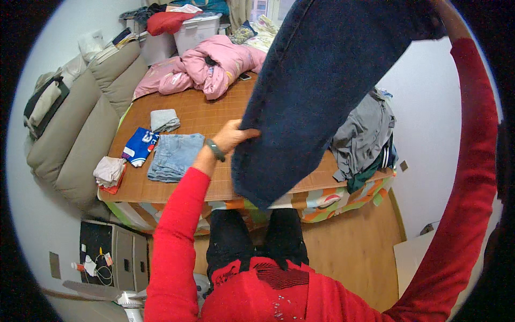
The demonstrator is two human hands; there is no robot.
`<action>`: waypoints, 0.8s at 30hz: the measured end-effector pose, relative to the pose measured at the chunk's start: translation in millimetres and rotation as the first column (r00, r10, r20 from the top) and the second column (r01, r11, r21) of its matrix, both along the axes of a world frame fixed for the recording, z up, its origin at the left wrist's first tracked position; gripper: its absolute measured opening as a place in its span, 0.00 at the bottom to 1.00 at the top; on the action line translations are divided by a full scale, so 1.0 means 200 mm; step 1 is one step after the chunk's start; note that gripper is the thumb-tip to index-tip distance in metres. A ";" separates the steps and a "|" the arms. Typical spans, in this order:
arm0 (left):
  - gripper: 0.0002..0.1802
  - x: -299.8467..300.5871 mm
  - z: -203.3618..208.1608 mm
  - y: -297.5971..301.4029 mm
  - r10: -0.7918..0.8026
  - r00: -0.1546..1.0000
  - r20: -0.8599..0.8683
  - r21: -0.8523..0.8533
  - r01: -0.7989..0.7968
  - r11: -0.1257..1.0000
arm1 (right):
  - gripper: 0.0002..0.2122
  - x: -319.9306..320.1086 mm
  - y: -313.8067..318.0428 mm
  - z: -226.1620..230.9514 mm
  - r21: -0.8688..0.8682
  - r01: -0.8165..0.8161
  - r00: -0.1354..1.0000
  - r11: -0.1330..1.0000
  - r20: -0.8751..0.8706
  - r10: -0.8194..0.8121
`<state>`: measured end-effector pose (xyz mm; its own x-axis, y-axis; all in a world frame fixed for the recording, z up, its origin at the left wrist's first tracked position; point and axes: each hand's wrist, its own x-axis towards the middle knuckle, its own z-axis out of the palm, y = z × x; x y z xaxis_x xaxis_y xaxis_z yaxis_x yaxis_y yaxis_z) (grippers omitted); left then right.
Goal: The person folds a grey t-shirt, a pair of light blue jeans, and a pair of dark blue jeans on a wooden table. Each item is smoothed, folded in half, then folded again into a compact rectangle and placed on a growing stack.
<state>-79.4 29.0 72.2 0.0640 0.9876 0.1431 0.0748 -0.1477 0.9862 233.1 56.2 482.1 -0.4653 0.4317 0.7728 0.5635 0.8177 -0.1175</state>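
A person in red sleeves (pixel 177 231) and black trousers (pixel 229 236) stands on a wood floor (pixel 343 252) beside a bed, holding up a dark blue denim garment (pixel 322 91) that fills the upper middle of the view. The left hand (pixel 229 137), a dark band (pixel 215 150) at its wrist, has its thumb and fingers closed on the garment's left edge. The right hand (pixel 450 17) is raised at the garment's far upper right, at the rim of the view; its fingers are hidden, and their grip cannot be told. The garment's lower end hangs in front of the bed's near edge. On the brown-covered bed (pixel 206 115), folded light-blue jeans (pixel 173 158) lie left of the left hand, near a blue printed garment (pixel 140 146), a pale folded cloth (pixel 109 170) on the bed's left edge and, farther back, a grey folded cloth (pixel 164 120). To the right, a loose grey garment (pixel 365 129) lies over dark green cloth (pixel 358 181). Beyond, a pink quilted bundle (pixel 217 59) sits beside a dark phone (pixel 245 77), with a white bin (pixel 197 33) behind it.
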 end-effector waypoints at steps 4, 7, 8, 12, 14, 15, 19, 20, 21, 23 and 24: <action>0.18 -0.29 0.15 -0.12 0.031 0.999 -0.008 -0.078 -0.031 0.996 | 0.35 0.32 0.39 -0.17 -0.175 0.298 0.952 0.938 -0.022 -0.307; 0.18 -0.48 0.28 -0.12 -0.038 0.997 -0.062 -0.091 0.033 0.995 | 0.30 0.51 0.84 -0.45 -0.315 0.363 0.929 0.877 0.200 -0.313; 0.18 -0.53 0.30 -0.09 -0.074 0.993 -0.086 -0.109 0.065 0.992 | 0.32 0.57 0.97 -0.61 -0.364 0.425 0.905 0.829 0.190 -0.381; 0.19 -0.71 0.13 0.15 -0.149 0.938 -0.312 -0.283 0.058 0.957 | 0.35 0.60 1.38 -1.45 -0.545 0.447 0.887 0.709 0.166 -0.431; 0.23 -0.72 -0.14 0.33 -0.168 0.676 -0.717 -0.287 -0.067 0.956 | 0.37 0.49 1.46 -1.97 -0.474 0.518 0.850 0.712 0.186 -0.494; 0.24 -0.69 -0.32 0.36 -0.005 0.552 -0.834 -0.136 -0.197 0.971 | 0.38 0.44 1.46 -2.20 -0.415 0.616 0.788 0.670 0.313 -0.531; 0.29 -0.38 -0.92 0.35 0.298 0.473 -0.829 0.226 -0.204 0.953 | 0.29 0.13 1.29 -2.93 -0.260 0.277 0.961 0.925 0.104 -0.258; 0.30 -0.25 -1.04 0.31 0.318 0.432 -0.844 0.279 -0.151 0.948 | 0.27 0.04 1.24 -3.06 -0.281 0.227 0.973 0.933 0.097 -0.207; 0.31 -0.12 -1.13 0.26 0.219 0.385 -0.896 0.183 -0.128 0.975 | 0.27 -0.04 1.17 -3.17 -0.305 0.237 0.969 0.922 0.149 -0.199; 0.34 0.04 -1.26 0.17 0.137 0.316 -0.939 0.116 -0.084 0.990 | 0.26 -0.12 1.06 -3.33 -0.346 0.334 0.914 0.877 0.348 -0.210; 0.35 0.08 -1.31 0.12 0.116 0.299 -0.947 0.094 -0.087 0.992 | 0.26 -0.13 1.03 -3.39 -0.358 0.392 0.865 0.847 0.458 -0.207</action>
